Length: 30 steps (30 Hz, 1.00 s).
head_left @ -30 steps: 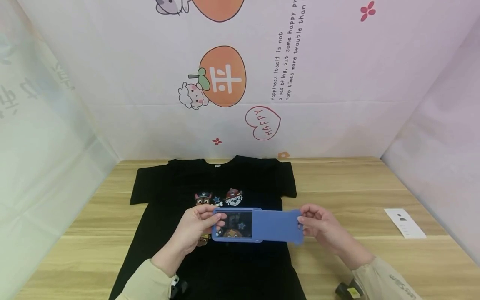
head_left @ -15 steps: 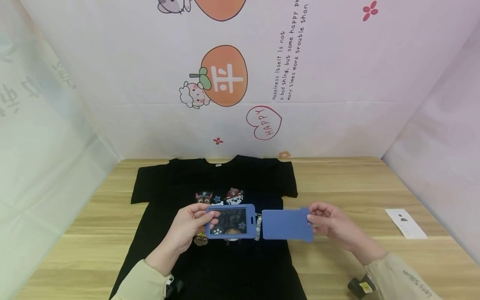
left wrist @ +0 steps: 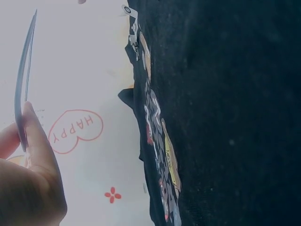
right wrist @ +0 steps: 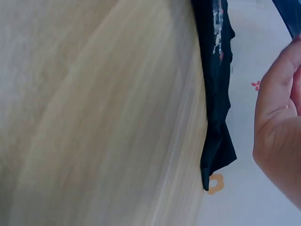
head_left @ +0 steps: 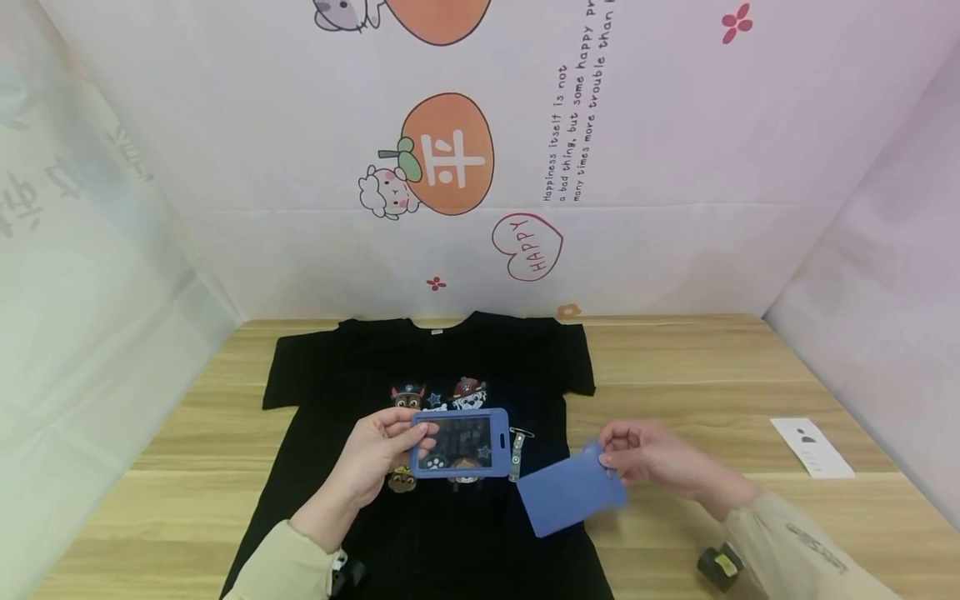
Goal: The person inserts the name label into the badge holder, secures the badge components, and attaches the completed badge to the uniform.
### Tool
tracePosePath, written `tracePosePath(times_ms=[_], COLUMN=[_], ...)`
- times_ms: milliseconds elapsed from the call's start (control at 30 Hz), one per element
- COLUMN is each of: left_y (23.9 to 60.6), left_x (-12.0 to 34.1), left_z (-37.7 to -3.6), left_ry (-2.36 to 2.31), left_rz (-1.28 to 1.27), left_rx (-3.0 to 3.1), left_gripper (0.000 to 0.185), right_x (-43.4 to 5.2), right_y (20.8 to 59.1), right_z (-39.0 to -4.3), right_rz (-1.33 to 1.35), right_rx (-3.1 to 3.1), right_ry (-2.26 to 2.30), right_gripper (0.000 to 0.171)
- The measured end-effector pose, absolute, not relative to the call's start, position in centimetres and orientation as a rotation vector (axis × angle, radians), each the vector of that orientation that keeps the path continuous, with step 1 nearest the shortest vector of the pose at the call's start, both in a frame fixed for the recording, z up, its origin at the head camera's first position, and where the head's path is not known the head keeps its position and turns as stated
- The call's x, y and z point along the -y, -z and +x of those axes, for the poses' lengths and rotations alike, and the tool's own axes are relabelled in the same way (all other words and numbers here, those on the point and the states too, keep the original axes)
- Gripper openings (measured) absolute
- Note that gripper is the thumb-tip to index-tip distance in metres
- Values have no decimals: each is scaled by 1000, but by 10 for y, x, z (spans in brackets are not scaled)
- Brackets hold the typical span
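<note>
My left hand (head_left: 375, 457) pinches the left end of a blue badge holder frame (head_left: 498, 472), whose clear window shows the shirt print through it. A metal badge clip with a pin (head_left: 517, 455) shows just right of the frame; in the left wrist view the clip (left wrist: 133, 33) lies near the shirt. My right hand (head_left: 652, 457) pinches the tabbed end of a flat blue back panel (head_left: 566, 493), tilted down to the left and apart from the frame. Under both parts spreads a black T-shirt (head_left: 450, 550) with cartoon dogs.
A white card (head_left: 812, 447) with a person icon and text lines lies on the wooden table (head_left: 697, 358) at the right. White printed cloth (head_left: 660, 250) hangs behind the table and at both sides.
The right hand has drawn the blue panel out of the frame to the right, then tilted it downward. The frame shifted slightly left, and the metal clip came into view.
</note>
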<state>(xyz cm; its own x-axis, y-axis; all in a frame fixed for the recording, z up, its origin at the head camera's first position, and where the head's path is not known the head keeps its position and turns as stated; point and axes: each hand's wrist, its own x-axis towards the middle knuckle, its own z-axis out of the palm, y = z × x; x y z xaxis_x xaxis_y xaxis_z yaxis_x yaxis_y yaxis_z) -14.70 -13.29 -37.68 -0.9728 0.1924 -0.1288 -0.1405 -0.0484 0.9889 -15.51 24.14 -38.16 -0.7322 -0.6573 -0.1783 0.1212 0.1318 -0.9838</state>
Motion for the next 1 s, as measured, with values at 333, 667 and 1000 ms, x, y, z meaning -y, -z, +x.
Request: tracePosePath(times_ms=[333,667,1000], left_y=[375,375,377], left_x=[131,130,127], left_z=[-146,-144,-144], left_ry=[-2135,-2148,-2141], left_rz=[55,63,30], left_rx=[-1980,-1951,-1927], left_gripper=[19,18,16], right_x=[-232,-222,-216], right_y=[389,395,401], right_z=[-166,-172,-174], right_rz=[-522,-469,-398], right_rx=[-1858,-1934,-2091], right_ry=[1507,1458,1392], right_gripper=[7,16,21])
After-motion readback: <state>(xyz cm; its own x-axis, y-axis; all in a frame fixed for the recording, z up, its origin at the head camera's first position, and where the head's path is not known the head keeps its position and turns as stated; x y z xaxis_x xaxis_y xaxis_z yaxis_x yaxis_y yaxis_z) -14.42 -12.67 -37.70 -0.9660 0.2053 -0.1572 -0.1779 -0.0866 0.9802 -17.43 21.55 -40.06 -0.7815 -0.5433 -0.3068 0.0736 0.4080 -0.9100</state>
